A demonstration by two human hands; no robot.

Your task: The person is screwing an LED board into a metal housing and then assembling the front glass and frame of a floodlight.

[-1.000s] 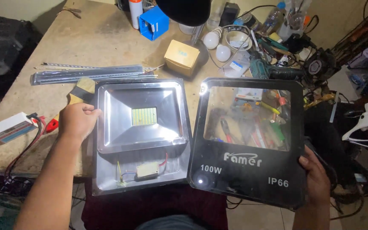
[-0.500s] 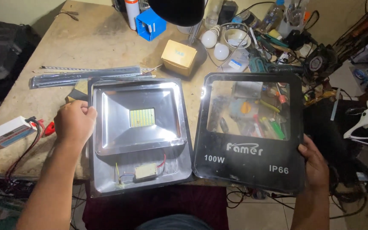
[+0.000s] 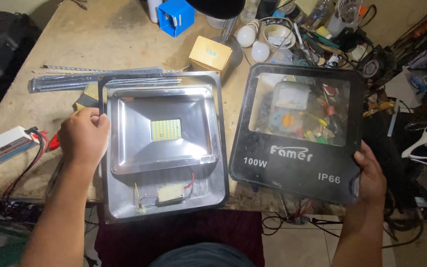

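Opened floodlight housing [image 3: 164, 148] lay flat at the near edge of the workbench [image 3: 75, 44], silver reflector up, LED panel [image 3: 166, 129] in its centre. Small driver board [image 3: 170, 194] with red and yellow leads sat just below the reflector, inside the housing.

Left hand [image 3: 82, 136] rested on the housing's left rim, fingers curled over the edge and gripping it.

Black front cover [image 3: 297, 133] with its clear glass window lay just right of the housing, edges close but apart. Right hand [image 3: 369, 173] clamped the cover's lower right corner, thumb on top, fingers wrapped underneath; corner hung past the bench edge.

Behind the housing: tan cardboard box [image 3: 211, 53], touching nothing. Blue box [image 3: 176, 16] further back. Two white bulbs [image 3: 253, 42] behind the cover. Long metal strips [image 3: 65, 81] left-rear of the housing. White tester box [image 3: 3, 144] with red clip leads well left of the housing.
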